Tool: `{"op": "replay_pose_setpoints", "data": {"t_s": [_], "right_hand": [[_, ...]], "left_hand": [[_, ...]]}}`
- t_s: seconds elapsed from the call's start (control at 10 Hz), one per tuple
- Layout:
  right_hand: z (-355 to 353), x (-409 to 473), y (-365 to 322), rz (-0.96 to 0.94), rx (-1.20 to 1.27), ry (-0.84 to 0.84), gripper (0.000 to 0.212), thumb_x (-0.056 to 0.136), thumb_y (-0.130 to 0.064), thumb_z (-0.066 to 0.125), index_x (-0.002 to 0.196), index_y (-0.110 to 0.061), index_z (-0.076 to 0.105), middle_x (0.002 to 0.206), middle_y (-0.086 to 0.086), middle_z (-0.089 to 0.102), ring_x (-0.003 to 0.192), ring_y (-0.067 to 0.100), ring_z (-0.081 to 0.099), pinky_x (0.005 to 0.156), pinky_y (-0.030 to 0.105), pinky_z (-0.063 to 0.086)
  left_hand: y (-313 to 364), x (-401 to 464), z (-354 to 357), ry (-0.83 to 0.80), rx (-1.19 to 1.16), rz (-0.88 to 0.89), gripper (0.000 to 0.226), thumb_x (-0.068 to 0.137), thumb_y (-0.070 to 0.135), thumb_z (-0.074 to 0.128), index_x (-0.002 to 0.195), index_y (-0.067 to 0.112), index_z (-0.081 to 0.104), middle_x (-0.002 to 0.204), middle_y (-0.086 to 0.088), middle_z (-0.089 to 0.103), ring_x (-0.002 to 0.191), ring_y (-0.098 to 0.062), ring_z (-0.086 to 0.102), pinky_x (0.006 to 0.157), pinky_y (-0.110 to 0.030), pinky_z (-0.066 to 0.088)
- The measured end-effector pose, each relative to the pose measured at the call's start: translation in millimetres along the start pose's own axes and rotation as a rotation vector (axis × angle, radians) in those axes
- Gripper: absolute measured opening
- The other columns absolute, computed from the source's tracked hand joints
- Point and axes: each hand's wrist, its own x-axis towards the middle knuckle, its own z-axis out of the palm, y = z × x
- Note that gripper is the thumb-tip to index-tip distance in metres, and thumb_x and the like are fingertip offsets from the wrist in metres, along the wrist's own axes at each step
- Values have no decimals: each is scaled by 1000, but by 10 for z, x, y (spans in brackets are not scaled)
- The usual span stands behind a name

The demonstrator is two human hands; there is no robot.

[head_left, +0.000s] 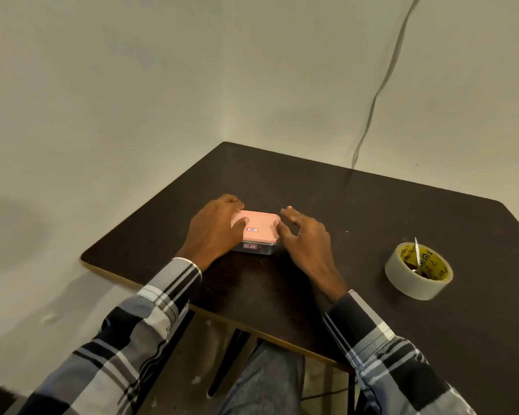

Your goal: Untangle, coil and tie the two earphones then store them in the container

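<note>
A small clear container point(256, 249) with a pink lid point(259, 224) sits closed on the dark table point(372, 211). My left hand point(215, 227) grips the container's left end, fingers curled round the far corner and thumb lying on the lid. My right hand point(303, 235) is at its right end, thumb touching the lid's edge, the other fingers spread and lifted off the box. No earphones are visible; the inside of the container is hidden by the lid and my hands.
A roll of clear tape point(418, 271) stands at the right of the table with a thin metal tool point(416, 254) stuck in its core. A grey cable point(381, 85) hangs down the wall behind. The table's near edge is just above my lap.
</note>
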Motion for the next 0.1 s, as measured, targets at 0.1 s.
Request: {"op": "replay_pose_setpoints", "data": {"t_s": [0.1], "right_hand": [[-157, 101, -7, -25, 14, 93, 55, 91, -43, 67, 138, -16, 58, 146, 4, 53, 132, 22, 54, 106, 43, 48]], "left_hand": [[201, 126, 14, 33, 38, 63, 52, 94, 46, 58, 137, 18, 54, 144, 1, 51, 129, -17, 49, 98, -34, 45]]}}
